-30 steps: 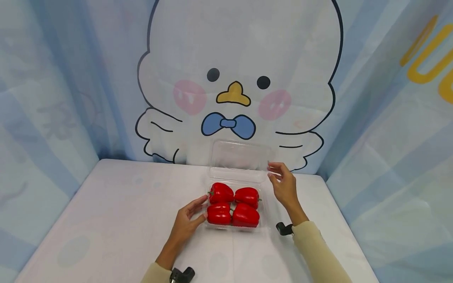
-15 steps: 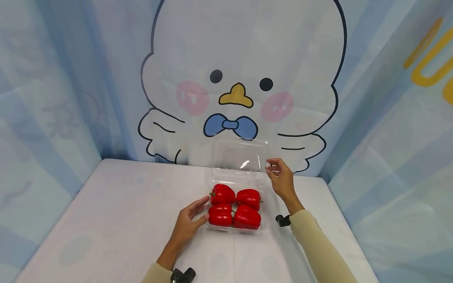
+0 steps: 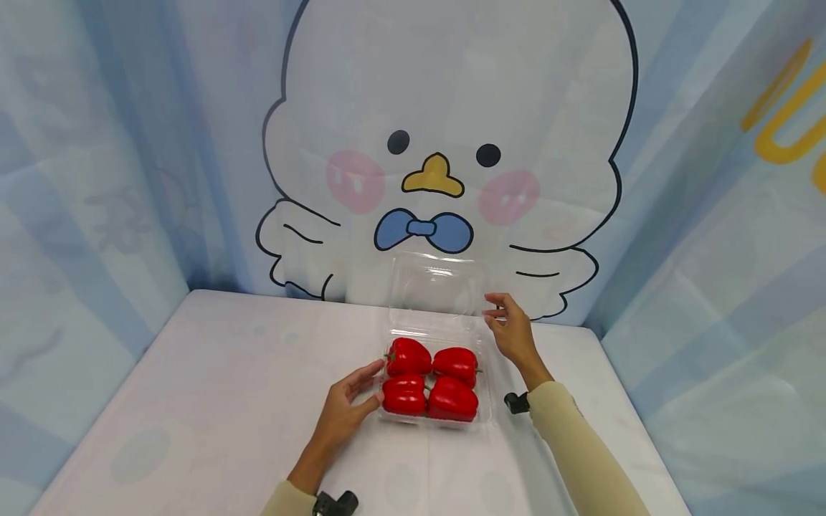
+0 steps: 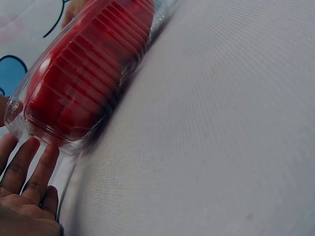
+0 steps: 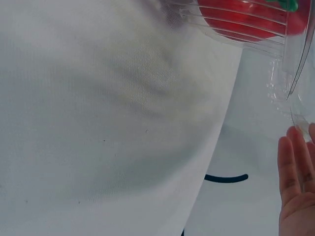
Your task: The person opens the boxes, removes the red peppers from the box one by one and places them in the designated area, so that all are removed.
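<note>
Several glossy red bell peppers (image 3: 454, 399) lie in two rows in a clear plastic clamshell box (image 3: 487, 401) on the table. Its hinged lid (image 3: 439, 290) stands raised at the back, leaning away. At the box's left side my left hand (image 3: 342, 408) touches the wall, thumb and fingers spread apart. In the left wrist view, fingertips (image 4: 51, 150) press straight under the ribbed box's rim. My right hand (image 3: 513, 333) holds the lid's right edge between thumb and fingers. The right wrist view shows fingers (image 5: 290, 162) at the lid's corner and a green pepper stem (image 5: 290, 5).
A white cloth covers the table (image 3: 245, 401). Behind it hangs a curtain (image 3: 445, 86) with a cartoon bird, close to the raised lid. Blue-and-white curtains (image 3: 723, 301) close in both sides. Small black wrist cameras (image 3: 335, 503) sit at both cuffs.
My right hand has come slightly left onto the lid's edge, and the lid's tilt has changed a little. The left hand stays against the box; the head view has shifted slightly.
</note>
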